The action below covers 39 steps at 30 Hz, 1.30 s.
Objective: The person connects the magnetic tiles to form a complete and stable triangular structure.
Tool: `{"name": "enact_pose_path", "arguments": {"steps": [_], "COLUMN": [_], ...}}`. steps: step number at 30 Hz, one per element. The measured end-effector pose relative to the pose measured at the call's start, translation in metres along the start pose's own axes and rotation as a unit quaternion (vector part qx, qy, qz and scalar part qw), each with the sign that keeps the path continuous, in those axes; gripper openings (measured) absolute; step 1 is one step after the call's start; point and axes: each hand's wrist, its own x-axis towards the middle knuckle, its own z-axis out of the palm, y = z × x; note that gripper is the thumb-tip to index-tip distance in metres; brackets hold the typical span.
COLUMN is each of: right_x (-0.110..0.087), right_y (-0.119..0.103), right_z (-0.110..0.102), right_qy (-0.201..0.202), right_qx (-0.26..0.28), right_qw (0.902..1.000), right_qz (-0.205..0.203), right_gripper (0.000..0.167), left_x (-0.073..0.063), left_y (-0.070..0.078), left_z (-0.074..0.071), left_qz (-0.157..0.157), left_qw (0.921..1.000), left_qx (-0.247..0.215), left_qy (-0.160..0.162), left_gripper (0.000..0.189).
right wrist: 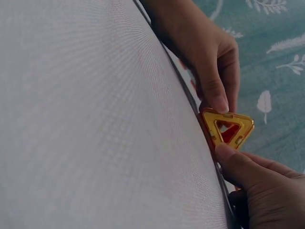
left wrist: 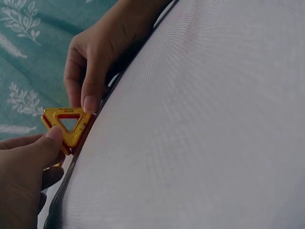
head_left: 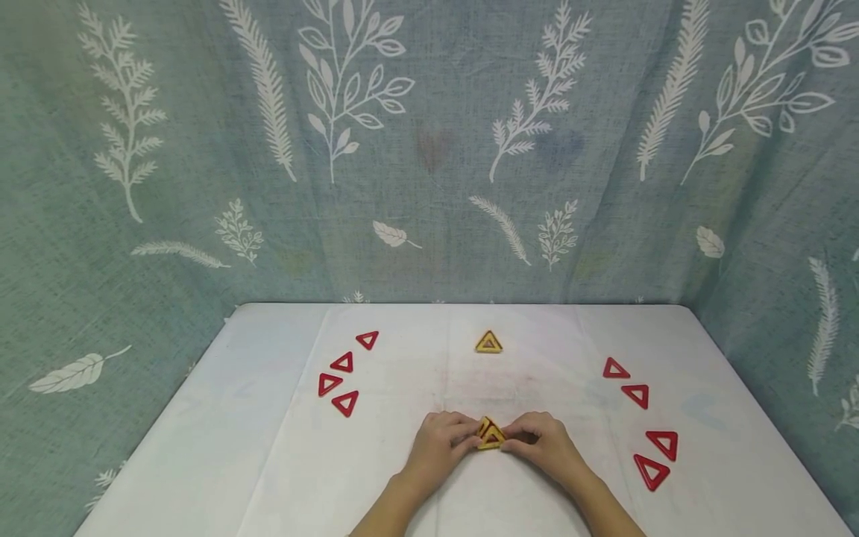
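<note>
Yellow-and-red triangular piece (head_left: 490, 432): between the two hands, near the middle of the counter's width and toward the person; whether it rests on the surface or is held just above, I cannot tell.
Its make-up: yellow triangular frames meeting at an angle, with red showing along the edges and through the open middle of the front frame.
Left hand (head_left: 439, 441): narrow, thumb and fingers pinching the piece at its left side, the thumb lying on the front yellow frame.
Right hand (head_left: 545, 445): narrow too, pinching the piece at its right corner between thumb and fingers.
Yellow triangle (head_left: 489, 349): lies apart, straight beyond the piece, near the far edge, one corner pointing away from the person.
Red triangles on the left (head_left: 321, 385): four open frames in a loose, bent row, well apart from the left hand.
Red triangles on the right (head_left: 636, 386): four more, two farther off and two nearer the person.
Counter (head_left: 335, 477): covered in white, with faint pinkish marks near the middle.
Curtain (head_left: 429, 97): blue-green cloth with white leaf prints, behind and along both sides.
</note>
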Motion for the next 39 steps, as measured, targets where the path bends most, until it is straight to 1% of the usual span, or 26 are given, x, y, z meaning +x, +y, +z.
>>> {"name": "enact_pose_path", "arguments": {"steps": [3, 6, 7, 9, 15, 18, 21, 23, 26, 32, 39], "right_x": [0.000, 0.001, 0.001, 0.001, 0.003, 0.005, 0.009, 0.012, 0.015, 0.022, 0.028], "right_y": [0.000, 0.000, 0.000, -0.001, -0.001, 0.001, 0.003, 0.004, 0.005, 0.006, 0.012], "right_z": [0.000, 0.001, 0.001, 0.001, 0.004, 0.006, 0.008, 0.008, 0.009, 0.009, 0.010], "right_qy": [0.004, 0.007, 0.008, 0.012, 0.034, 0.041, 0.046, 0.049, 0.051, 0.046, 0.053], "right_qx": [-0.002, -0.008, -0.009, -0.017, -0.052, -0.062, -0.063, -0.059, -0.055, -0.061, -0.053], "right_qw": [0.9999, 0.9998, 0.9998, 0.9995, 0.9977, 0.9971, 0.9969, 0.9969, 0.9966, 0.9946, 0.9939], "right_qz": [-0.011, -0.017, -0.018, -0.023, -0.026, -0.014, 0.005, 0.019, 0.033, 0.070, 0.081], "right_gripper": [0.019, 0.018, 0.018, 0.018, 0.019, 0.020, 0.020, 0.020, 0.020, 0.019, 0.017], "left_x": [-0.001, -0.002, -0.002, -0.002, -0.003, -0.002, 0.003, 0.006, 0.011, 0.017, 0.027], "left_y": [-0.002, -0.004, -0.004, -0.004, -0.005, -0.007, -0.008, -0.009, -0.010, -0.012, -0.017], "left_z": [0.001, 0.002, 0.002, 0.002, 0.001, 0.003, 0.005, 0.006, 0.007, 0.010, 0.013], "left_qz": [0.018, 0.033, 0.033, 0.024, -0.018, -0.037, -0.052, -0.057, -0.058, -0.082, -0.110], "left_qw": [0.9989, 0.9949, 0.9937, 0.9930, 0.9944, 0.9949, 0.9958, 0.9962, 0.9964, 0.9947, 0.9916], "left_qx": [0.043, 0.095, 0.107, 0.115, 0.101, 0.086, 0.062, 0.047, 0.040, 0.028, 0.014], "left_qy": [0.005, 0.009, 0.007, 0.000, -0.026, -0.038, -0.044, -0.046, -0.046, -0.055, -0.066], "left_gripper": [0.027, 0.032, 0.034, 0.037, 0.035, 0.035, 0.035, 0.034, 0.033, 0.034, 0.034]}}
